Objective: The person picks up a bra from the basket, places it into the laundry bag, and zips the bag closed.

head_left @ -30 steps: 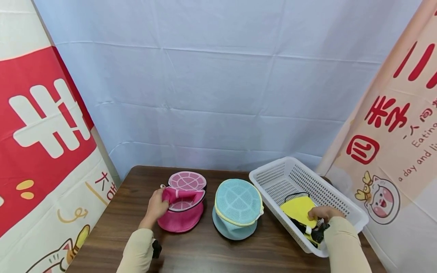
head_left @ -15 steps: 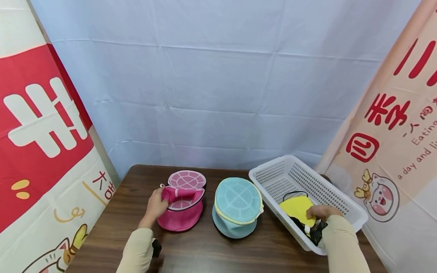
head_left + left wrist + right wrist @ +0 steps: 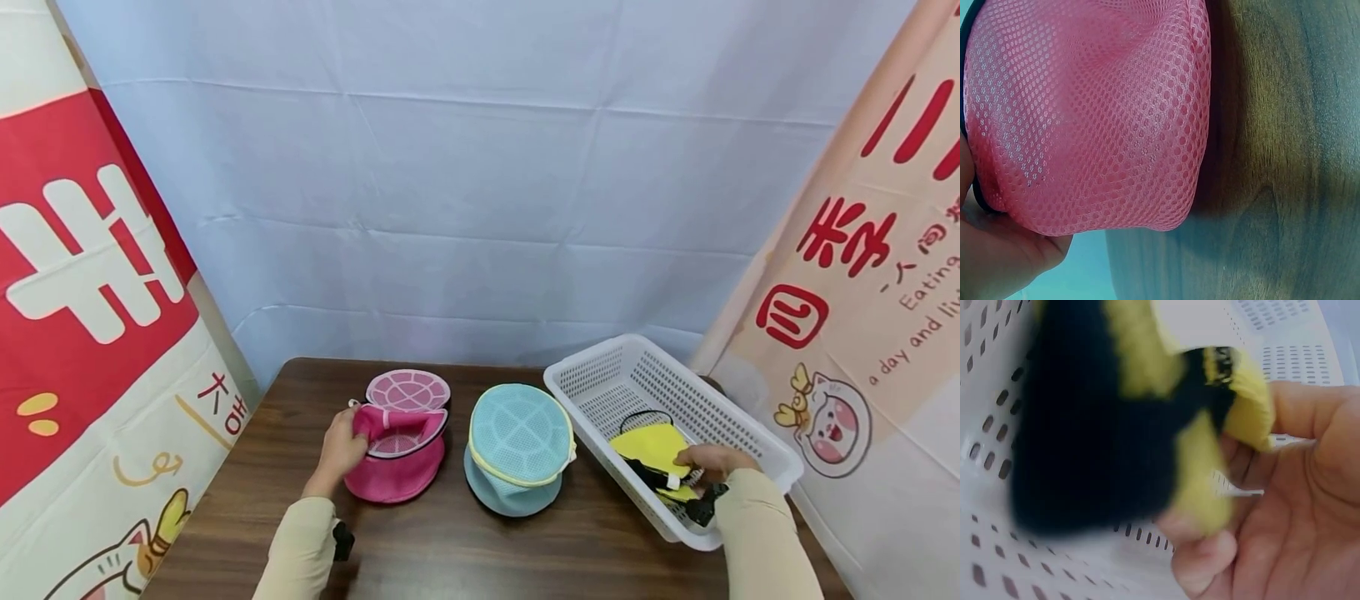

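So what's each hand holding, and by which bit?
The left hand grips the pink mesh bag by its open rim; the right hand holds the yellow-and-black item by its yellow edge.

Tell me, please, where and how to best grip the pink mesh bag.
Probably the dark rim of the pink bag, from the left: it stands open, seemingly thin enough to pinch, as the left hand does. The blue bag stands on the right.

brown table, pale backdrop (2 printed curtains)
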The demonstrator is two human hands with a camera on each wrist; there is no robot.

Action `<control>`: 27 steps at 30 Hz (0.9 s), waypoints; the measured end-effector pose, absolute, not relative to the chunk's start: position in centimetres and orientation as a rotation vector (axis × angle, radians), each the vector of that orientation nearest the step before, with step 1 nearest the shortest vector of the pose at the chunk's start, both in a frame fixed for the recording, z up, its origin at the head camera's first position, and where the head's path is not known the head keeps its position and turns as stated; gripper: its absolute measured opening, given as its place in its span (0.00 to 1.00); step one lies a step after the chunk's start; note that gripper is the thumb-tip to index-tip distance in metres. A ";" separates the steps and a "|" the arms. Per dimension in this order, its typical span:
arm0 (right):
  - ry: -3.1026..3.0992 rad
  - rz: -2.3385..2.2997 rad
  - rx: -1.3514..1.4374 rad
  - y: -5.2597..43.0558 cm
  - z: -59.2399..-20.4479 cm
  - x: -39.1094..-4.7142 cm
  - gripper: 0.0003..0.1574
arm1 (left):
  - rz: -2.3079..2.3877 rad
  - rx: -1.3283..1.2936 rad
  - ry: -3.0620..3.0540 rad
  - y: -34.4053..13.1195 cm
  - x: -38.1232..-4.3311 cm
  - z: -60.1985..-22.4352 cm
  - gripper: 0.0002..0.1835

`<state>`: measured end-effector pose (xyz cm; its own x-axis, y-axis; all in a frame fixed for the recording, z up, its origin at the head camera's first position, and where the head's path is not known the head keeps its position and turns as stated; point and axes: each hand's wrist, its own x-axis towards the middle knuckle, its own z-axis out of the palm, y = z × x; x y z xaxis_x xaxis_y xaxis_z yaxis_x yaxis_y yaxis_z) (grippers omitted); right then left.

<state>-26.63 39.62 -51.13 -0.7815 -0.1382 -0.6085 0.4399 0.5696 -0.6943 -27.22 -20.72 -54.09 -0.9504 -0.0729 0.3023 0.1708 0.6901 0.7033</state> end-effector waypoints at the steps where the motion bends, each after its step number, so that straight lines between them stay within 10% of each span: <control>1: 2.174 -1.197 0.233 39.6 -51.1 -26.6 0.11 | -1.124 -0.074 -2.601 -20.8 -27.2 -54.1 0.27; 27: 2.262 -1.493 0.460 38.5 -49.7 -25.9 0.21 | -1.152 -0.071 -2.540 -20.6 -26.7 -54.4 0.32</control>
